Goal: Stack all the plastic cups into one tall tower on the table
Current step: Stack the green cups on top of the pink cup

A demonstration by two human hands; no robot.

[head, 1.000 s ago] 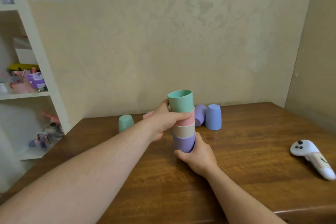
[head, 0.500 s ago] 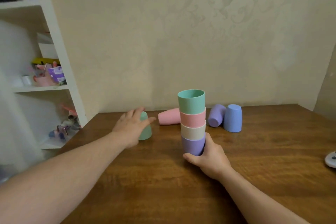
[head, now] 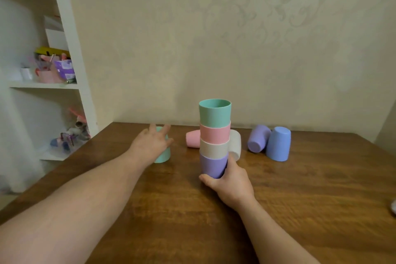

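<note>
A nested tower (head: pixel 214 133) stands mid-table: purple cup at the bottom, then cream, pink and green on top, mouths up. My right hand (head: pixel 229 182) grips the purple bottom cup. My left hand (head: pixel 152 143) lies over an upside-down green cup (head: pixel 164 155) to the left, fingers spread around it; I cannot tell whether the grip is closed. A pink cup (head: pixel 191 138) lies on its side behind the tower, and a cream cup (head: pixel 235 144) lies just to its right. Farther right, a purple cup (head: pixel 258 138) lies tipped beside an upside-down blue cup (head: pixel 278 143).
The wooden table (head: pixel 300 210) meets a beige wall at the back. A white shelf unit (head: pixel 70 53) with small clutter stands at the left. A white object (head: pixel 393 207) peeks in at the right edge.
My left hand left the top of the tower and reached left onto the green cup. The right hand stayed on the purple base. The view shifted left.
</note>
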